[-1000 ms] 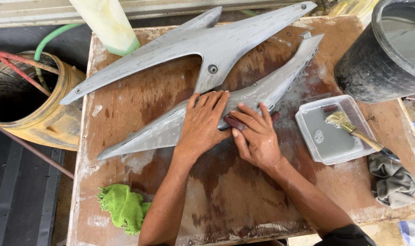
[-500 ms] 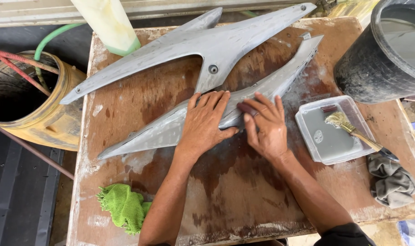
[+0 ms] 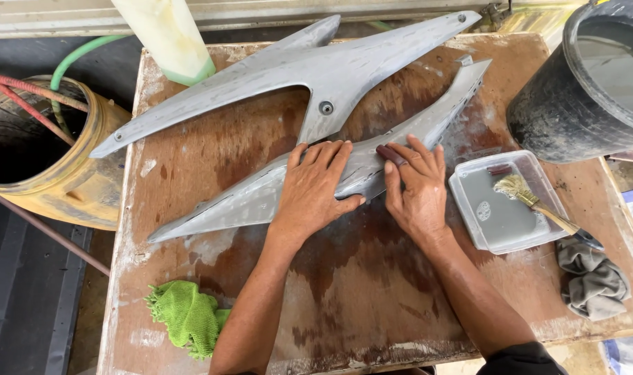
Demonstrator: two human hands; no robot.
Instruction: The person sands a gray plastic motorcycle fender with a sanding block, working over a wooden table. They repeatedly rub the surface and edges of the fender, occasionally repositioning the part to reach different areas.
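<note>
Nearest the camera, a green mesh rag [image 3: 186, 316] lay bunched on the front left of a worn, water-stained wooden board [image 3: 344, 292]. Two bare forearms reached up from the bottom edge.

The left hand [image 3: 315, 187] lay flat, fingers spread and palm down, pinning the middle of a long, grey, primer-dull fairing panel [image 3: 261, 198]. This panel ran diagonally from a thin point at lower left to a notched end at upper right. The right hand [image 3: 415, 187] rested on the same panel just beside the left, its fingers curled over a small dark sanding piece [image 3: 390, 154] pressed against the surface. Neither hand was closed into a fist.

The step in hand looked like wet-sanding the panel by hand. Carrying it on would call for steady downward pressure from the holding hand and even strokes along the panel's curve.

To the right sat a clear rectangular plastic tub [image 3: 469, 201] of murky grey water, with a worn brush [image 3: 531, 201] lying across it and a crumpled grey cloth [image 3: 594, 278] beside it. Farther back lay a second, larger grey panel [image 3: 344, 73], forked and matte, with bolt holes. A black bucket [image 3: 538, 118] stood at far right, a pale bottle [image 3: 167, 35] at the back left, and a yellow drum [image 3: 87, 180] with hoses off the board's left side.
</note>
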